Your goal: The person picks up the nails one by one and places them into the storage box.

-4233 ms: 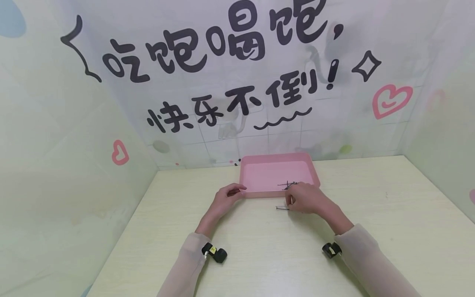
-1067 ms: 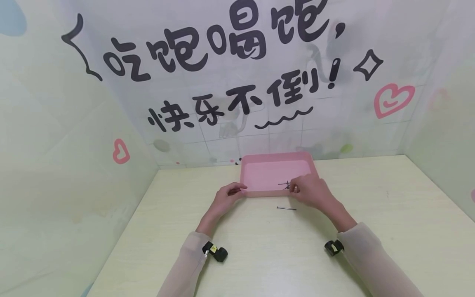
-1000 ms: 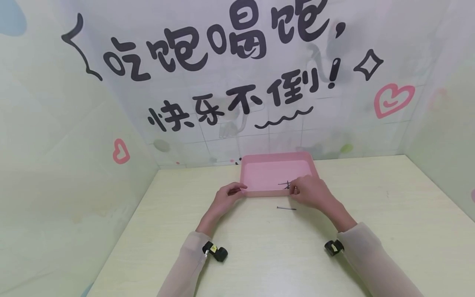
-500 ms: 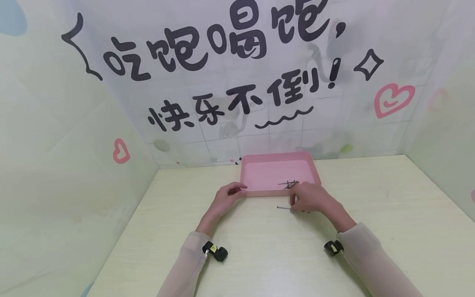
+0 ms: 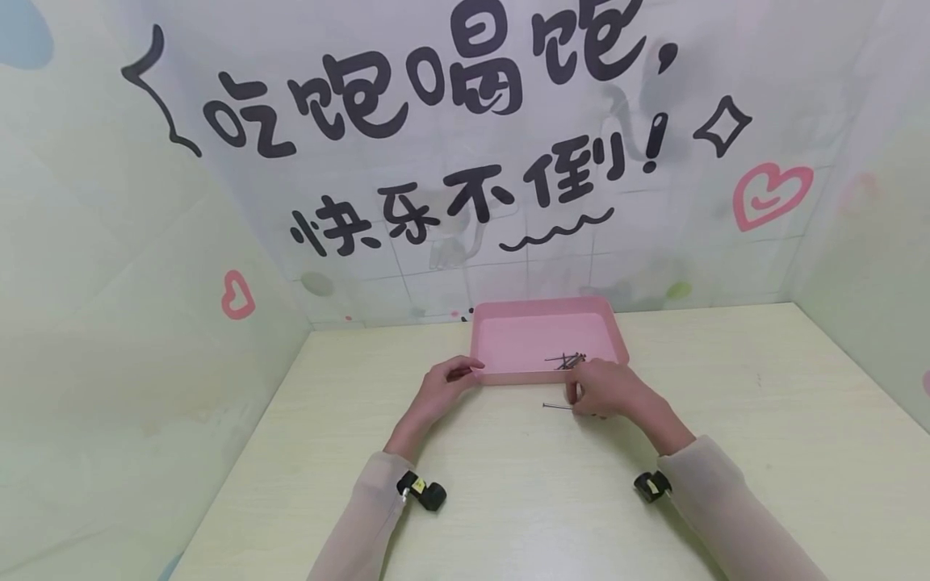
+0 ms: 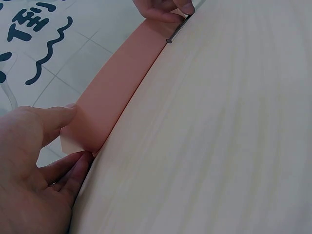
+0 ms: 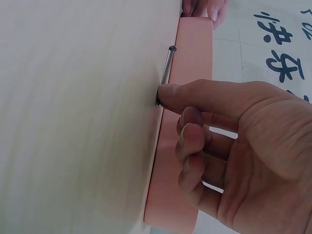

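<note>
A shallow pink tray stands at the back of the table. My left hand grips its front left corner; in the left wrist view the thumb of this hand lies at the rim and the fingers at the lower edge. In front of the tray, a single metal nail lies low at the tabletop. My right hand pinches its right end, and the nail's head sticks out past the thumb. Several more nails lie crossed in the tray's front right part, partly hidden by that hand.
The pale wooden table runs back to a printed wall right behind the tray. More printed wall panels rise on both sides. A small black camera sits on each wrist.
The right hand has come from the tray down to the nail on the table and pinches its end. More nails show in the tray than four seconds ago. The left hand stays put.
</note>
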The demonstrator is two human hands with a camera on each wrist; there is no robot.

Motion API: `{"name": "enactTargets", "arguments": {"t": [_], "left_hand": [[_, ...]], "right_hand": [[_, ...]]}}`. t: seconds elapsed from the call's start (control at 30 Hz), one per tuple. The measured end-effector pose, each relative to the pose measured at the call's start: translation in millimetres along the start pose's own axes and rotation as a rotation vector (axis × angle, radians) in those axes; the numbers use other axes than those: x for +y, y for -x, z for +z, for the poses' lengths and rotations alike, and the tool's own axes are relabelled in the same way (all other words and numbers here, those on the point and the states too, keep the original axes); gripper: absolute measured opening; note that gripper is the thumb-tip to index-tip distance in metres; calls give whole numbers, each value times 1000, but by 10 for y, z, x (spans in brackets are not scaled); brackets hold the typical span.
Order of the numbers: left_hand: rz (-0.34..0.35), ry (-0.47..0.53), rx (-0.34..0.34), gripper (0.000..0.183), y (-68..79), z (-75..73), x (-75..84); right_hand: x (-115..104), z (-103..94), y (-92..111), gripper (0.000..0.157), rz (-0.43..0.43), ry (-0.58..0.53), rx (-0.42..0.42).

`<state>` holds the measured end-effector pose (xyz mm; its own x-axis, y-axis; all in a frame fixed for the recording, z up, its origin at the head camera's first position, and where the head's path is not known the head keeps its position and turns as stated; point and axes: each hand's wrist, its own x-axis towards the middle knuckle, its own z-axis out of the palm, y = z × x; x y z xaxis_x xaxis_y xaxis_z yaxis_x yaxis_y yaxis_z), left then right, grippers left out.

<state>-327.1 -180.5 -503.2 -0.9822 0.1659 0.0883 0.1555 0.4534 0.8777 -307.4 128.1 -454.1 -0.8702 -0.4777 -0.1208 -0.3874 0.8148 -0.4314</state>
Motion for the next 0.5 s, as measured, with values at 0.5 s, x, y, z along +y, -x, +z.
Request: {"name": "enactTargets", "arguments": {"t": [0.5], "left_hand": [[-3, 4, 2, 21, 3, 4, 6]], "right_hand": [[32, 28, -20, 15, -42, 52, 24]]}}
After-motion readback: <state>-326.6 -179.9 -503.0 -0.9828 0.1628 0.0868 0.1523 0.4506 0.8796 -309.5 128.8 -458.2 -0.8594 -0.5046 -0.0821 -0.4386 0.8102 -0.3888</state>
